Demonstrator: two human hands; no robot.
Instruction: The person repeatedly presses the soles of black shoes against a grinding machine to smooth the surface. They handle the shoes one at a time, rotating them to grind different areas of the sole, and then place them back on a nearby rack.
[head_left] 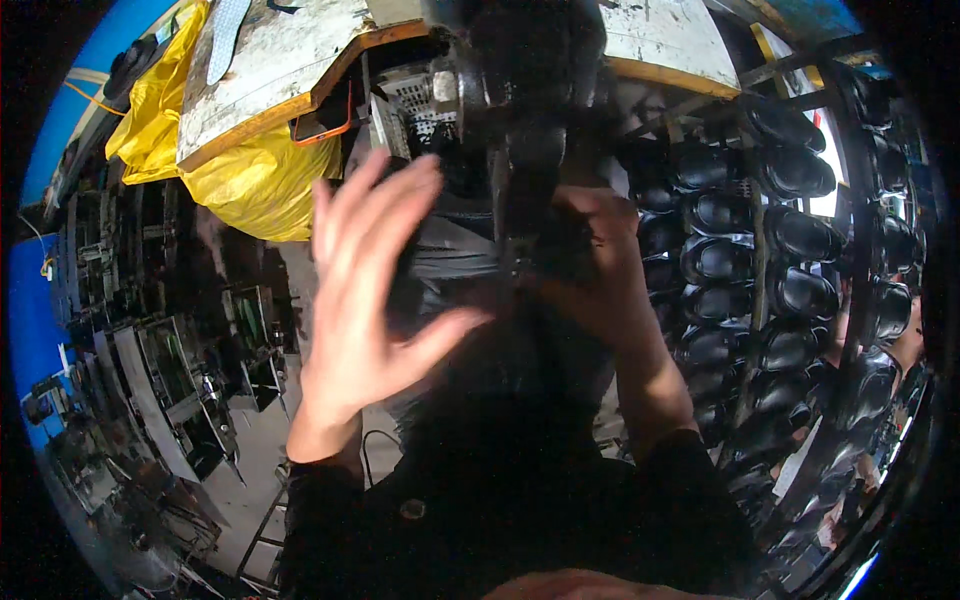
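My left hand [370, 290] is raised in front of me, palm out and fingers spread, holding nothing; it is blurred. My right hand [590, 270] is closed around a dark shoe-like object [535, 190] held up against a dark machine part [530, 60] under the worn white workbench [270, 70]. The object is black and poorly lit, so its exact shape is hard to tell. Both forearms wear dark sleeves.
A rack [760, 270] of several black shoes fills the right side. Yellow plastic sheeting [250, 180] hangs below the bench at upper left. Metal racks with parts [160, 370] stand at left. An orange-edged phone [325, 120] lies under the bench edge.
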